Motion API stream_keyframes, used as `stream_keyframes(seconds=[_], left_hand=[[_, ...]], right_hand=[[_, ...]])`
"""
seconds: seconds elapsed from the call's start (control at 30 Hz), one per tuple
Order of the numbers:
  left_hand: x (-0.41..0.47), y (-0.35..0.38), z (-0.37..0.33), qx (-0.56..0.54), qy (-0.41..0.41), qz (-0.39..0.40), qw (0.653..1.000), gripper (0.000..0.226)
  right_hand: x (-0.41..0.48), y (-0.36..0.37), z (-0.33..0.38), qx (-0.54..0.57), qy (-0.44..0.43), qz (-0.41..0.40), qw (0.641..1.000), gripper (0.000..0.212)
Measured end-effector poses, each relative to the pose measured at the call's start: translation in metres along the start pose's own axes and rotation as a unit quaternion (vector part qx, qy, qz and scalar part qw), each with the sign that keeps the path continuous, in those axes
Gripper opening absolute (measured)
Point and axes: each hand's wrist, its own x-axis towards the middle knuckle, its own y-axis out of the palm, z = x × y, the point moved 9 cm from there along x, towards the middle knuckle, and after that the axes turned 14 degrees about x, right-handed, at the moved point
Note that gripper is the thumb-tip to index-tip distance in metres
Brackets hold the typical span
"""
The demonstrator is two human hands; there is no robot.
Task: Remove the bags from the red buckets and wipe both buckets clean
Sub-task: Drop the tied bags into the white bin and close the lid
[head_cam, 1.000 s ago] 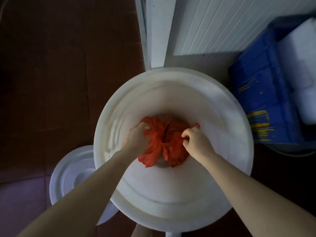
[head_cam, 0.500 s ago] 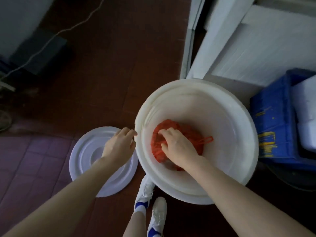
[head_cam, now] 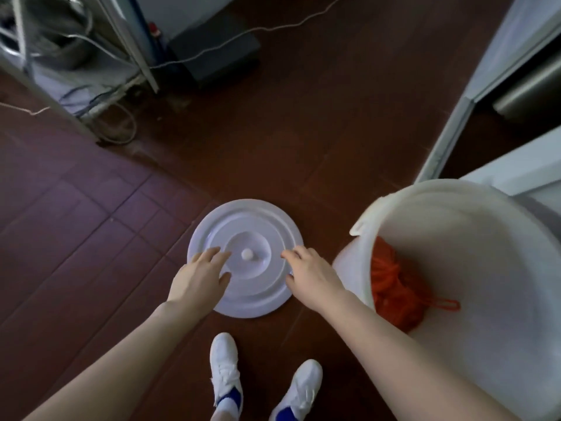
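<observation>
Your left hand (head_cam: pixel 197 279) and right hand (head_cam: pixel 309 273) hold nothing — fingers spread, one over each side of the white lid (head_cam: pixel 246 235) lying flat on the brown floor (head_cam: pixel 303 132). Right of it, the white bucket (head_cam: pixel 473 238) holds the bunched red bag (head_cam: pixel 391 290) — your white shoes (head_cam: pixel 224 369) stand near

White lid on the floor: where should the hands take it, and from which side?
By its outer rim, one hand per side, coming down from above. The lid lies flat and wide, and its centre knob is small. The left hand and right hand are already spread open over opposite edges.
</observation>
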Motion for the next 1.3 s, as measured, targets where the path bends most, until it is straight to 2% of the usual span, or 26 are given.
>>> stream_keyframes(seconds=[0.2,0.33,0.47,0.63,0.77,0.87,1.0,1.13,1.3], left_hand=[[0.008,0.053,0.084,0.002,-0.029,0.019,0.999,0.053],[0.024,0.107,0.113,-0.009,-0.047,0.036,0.998,0.053],[0.057,0.176,0.122,-0.029,-0.062,0.049,0.996,0.056],[0.119,0.287,0.122,-0.036,-0.058,0.051,0.996,0.059],[0.170,0.366,0.131,-0.051,-0.056,0.047,0.996,0.060],[0.195,0.409,0.145,-0.067,-0.064,0.045,0.995,0.063],[0.213,0.438,0.155,-0.055,-0.053,0.030,0.997,0.065],[0.222,0.442,0.154,-0.045,-0.041,0.023,0.998,0.063],[0.208,0.398,0.158,-0.054,-0.063,0.010,0.997,0.061]], right_hand=[[0.066,0.069,0.015,0.004,0.029,0.021,0.999,0.045],[0.105,0.126,0.006,-0.020,0.037,0.057,0.998,0.051],[0.155,0.184,-0.028,-0.049,0.046,0.083,0.994,0.052],[0.232,0.263,-0.088,-0.063,0.045,0.075,0.994,0.049],[0.290,0.323,-0.138,-0.068,0.049,0.066,0.994,0.064],[0.322,0.357,-0.167,-0.081,0.049,0.064,0.993,0.064],[0.346,0.379,-0.186,-0.102,0.018,0.031,0.994,0.044],[0.351,0.384,-0.185,-0.114,-0.024,0.026,0.993,0.033],[0.334,0.352,-0.167,-0.092,-0.001,0.042,0.995,0.036]])
